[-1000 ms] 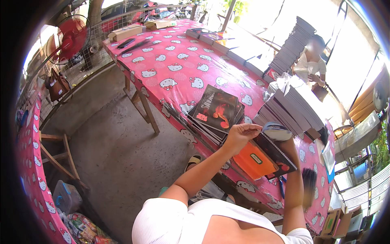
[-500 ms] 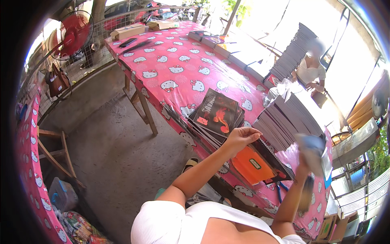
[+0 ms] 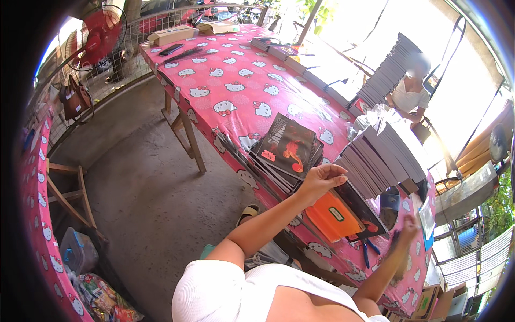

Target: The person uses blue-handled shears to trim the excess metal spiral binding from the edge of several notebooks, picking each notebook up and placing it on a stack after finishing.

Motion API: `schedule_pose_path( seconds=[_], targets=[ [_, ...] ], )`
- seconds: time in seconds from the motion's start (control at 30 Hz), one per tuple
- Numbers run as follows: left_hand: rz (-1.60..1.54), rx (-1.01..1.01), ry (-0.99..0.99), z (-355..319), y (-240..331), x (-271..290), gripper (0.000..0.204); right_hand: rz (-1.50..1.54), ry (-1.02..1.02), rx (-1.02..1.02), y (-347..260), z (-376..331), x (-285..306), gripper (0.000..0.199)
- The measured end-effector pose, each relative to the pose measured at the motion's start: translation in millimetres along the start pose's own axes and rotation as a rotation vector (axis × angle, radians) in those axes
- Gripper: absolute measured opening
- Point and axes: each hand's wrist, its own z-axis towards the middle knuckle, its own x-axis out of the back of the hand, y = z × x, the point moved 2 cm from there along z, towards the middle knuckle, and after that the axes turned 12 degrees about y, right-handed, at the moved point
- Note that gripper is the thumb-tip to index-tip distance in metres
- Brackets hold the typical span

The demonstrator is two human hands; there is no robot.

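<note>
My left hand [image 3: 324, 180] is closed in a pinch above the upper edge of an open spiral notebook [image 3: 365, 206]. Whatever is between its fingertips is too small to make out. An orange sheet [image 3: 328, 217] with a small framed label lies over the notebook's near side. To the right, my right hand [image 3: 410, 229] is blurred by motion over the table, its fingers unclear. A dark blue rounded object [image 3: 389, 200] stands between that hand and the paper stacks. Blue-handled pliers [image 3: 369, 252] lie beside the notebook. Left of my left hand sits a pile of black spiral notebooks [image 3: 287, 145].
Tall stacks of grey-edged books [image 3: 375, 161] rise beyond my hands on the pink patterned table [image 3: 230, 96]. A co-worker [image 3: 410, 96] is behind another tall stack [image 3: 383, 72]. At the far left end are a phone [image 3: 170, 50] and a red fan [image 3: 102, 37].
My right hand has moved down toward me, away from the blurred bluish object it had. A dark blue object now stands by the stacks. My left hand has barely moved.
</note>
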Motion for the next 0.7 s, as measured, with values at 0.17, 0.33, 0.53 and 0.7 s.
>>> schedule_pose_path(
  seconds=[0.17,0.33,0.53,0.7],
  targets=[
    [0.064,0.003,0.020,4,-7,-3,0.016,0.386,0.058,0.278,-253,-55,54,0.035],
    [0.354,-0.101,-0.059,-9,10,-23,0.017,0.343,-0.316,0.644,-329,-108,10,0.039],
    [0.399,-0.152,-0.163,-7,12,-11,0.017,0.333,-0.404,0.457,-332,-108,12,0.032],
    [0.642,-0.350,-0.083,-17,18,-20,0.015,0.364,-0.381,0.519,-331,-108,9,0.024]
  ],
)
